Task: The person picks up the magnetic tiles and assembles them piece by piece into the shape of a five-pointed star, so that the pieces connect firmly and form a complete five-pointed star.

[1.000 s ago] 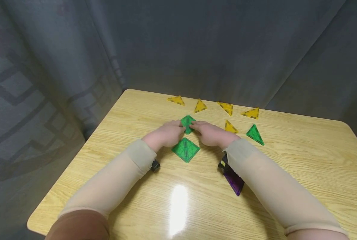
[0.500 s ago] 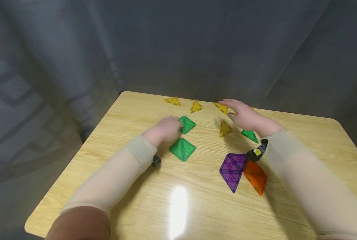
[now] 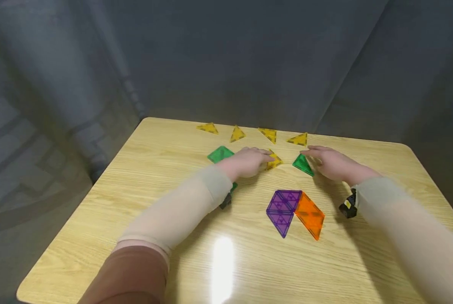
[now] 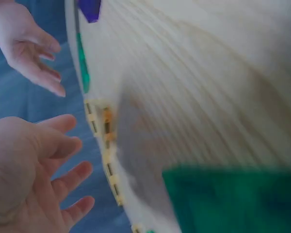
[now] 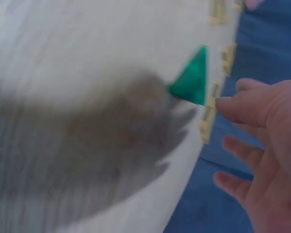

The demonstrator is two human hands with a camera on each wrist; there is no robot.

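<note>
In the head view my left hand (image 3: pixel 248 162) is over the table, its fingertips at a yellow triangular tile (image 3: pixel 275 161). Whether they touch it I cannot tell. The left wrist view has that hand's fingers loosely spread, with nothing held. My right hand (image 3: pixel 332 164) reaches beside a green triangular tile (image 3: pixel 303 165), fingertips close to its far corner. Relaxed and apart, the right fingers hold nothing in the right wrist view. Behind my left hand lies a green diamond shape (image 3: pixel 220 153), partly covered. Another green piece (image 3: pixel 234 186) is mostly hidden by the left sleeve.
Several yellow triangular tiles (image 3: pixel 237 134) lie along the far edge of the wooden table (image 3: pixel 135 202). Nearer me, joined purple tiles (image 3: pixel 281 211) lie against orange tiles (image 3: pixel 310 216). A dark curtain (image 3: pixel 226 63) hangs behind the table.
My right hand has left the green diamond and moved right to the lone green triangle. More recently my left hand has moved right, from the diamond to the yellow triangle.
</note>
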